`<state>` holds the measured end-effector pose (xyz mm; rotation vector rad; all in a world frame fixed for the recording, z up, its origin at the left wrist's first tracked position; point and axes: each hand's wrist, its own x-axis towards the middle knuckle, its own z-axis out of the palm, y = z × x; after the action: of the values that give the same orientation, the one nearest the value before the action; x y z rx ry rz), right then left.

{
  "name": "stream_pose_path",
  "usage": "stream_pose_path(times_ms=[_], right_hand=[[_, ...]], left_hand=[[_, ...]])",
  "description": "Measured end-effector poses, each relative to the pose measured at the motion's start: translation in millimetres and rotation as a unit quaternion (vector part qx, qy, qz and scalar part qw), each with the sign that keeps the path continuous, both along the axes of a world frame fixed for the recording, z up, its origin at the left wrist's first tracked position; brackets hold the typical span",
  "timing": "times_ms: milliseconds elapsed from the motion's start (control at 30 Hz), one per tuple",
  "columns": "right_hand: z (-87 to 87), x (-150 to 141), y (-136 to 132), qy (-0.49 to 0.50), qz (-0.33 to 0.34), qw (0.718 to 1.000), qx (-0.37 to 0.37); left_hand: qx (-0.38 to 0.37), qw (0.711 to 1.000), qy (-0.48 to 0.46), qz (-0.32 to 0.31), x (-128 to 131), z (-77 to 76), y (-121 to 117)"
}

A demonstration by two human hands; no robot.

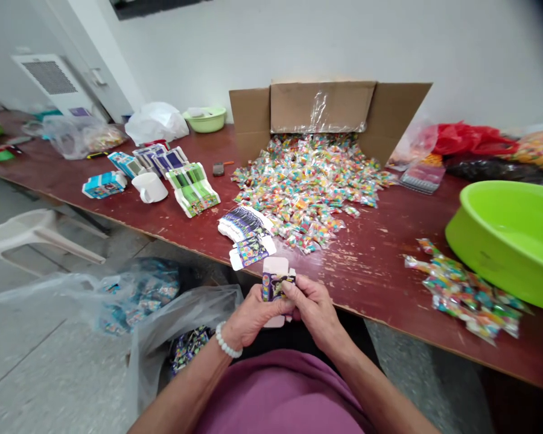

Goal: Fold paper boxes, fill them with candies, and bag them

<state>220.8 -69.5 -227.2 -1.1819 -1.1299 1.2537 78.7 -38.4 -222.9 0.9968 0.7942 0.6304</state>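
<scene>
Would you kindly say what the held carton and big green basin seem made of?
Held carton: likely thin, printed cardboard, given its pale flaps; sheen unclear. Big green basin: probably smooth plastic, given its uniform bright colour and seamless curve.

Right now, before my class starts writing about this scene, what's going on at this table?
A person holds a small printed carton between the left hand and right hand, its pale end flaps open. On the table just beyond lies a row of overlapping flat cartons. Behind them, a pile of colourful packets spreads out before an open cardboard box. A smaller heap of packets lies beside a green basin.
</scene>
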Motion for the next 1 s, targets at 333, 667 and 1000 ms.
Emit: stream_pose_path(times_ms=[333, 667, 1000], right_hand=[[-10.5, -3.6, 4.7, 0.028, -0.070, 0.996, 0.039], [-12.0, -3.6, 2.4, 0.057, -0.022, 0.996, 0.064], [-4.5, 21.4, 14.5, 0.013, 0.001, 1.000, 0.025]], left_hand=[[0.107, 0.971, 0.038, 0.210, 1.9, 6.2, -11.4], [0.162, 0.963, 0.070, 0.203, -6.5, 3.1, -18.3], [0.135, 0.985, 0.064, 0.091, -16.3, 0.7, -11.0]])
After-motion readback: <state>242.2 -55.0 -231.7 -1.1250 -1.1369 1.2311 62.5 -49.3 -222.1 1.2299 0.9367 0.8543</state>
